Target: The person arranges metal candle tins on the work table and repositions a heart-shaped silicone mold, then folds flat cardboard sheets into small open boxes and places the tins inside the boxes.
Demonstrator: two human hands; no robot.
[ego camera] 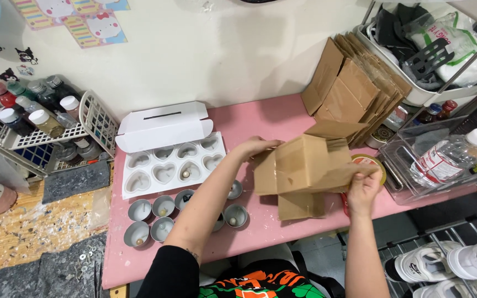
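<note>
Both my hands hold a small brown cardboard box (305, 171) above the pink table (260, 118). My left hand (255, 148) grips its left top flap, fingers curled over the edge. My right hand (362, 190) holds the right side from below. The box's flaps hang loose and one hangs down toward the table. A roll of tape (375, 161) lies just behind the box on the right, partly hidden.
A stack of flat cardboard boxes (354, 85) leans against the wall. A white heart-shaped mould tray (172, 165) with open lid lies left, several small metal cups (164, 207) before it. Baskets of bottles (34, 118) stand left; a clear bin (443, 157) with bottles right.
</note>
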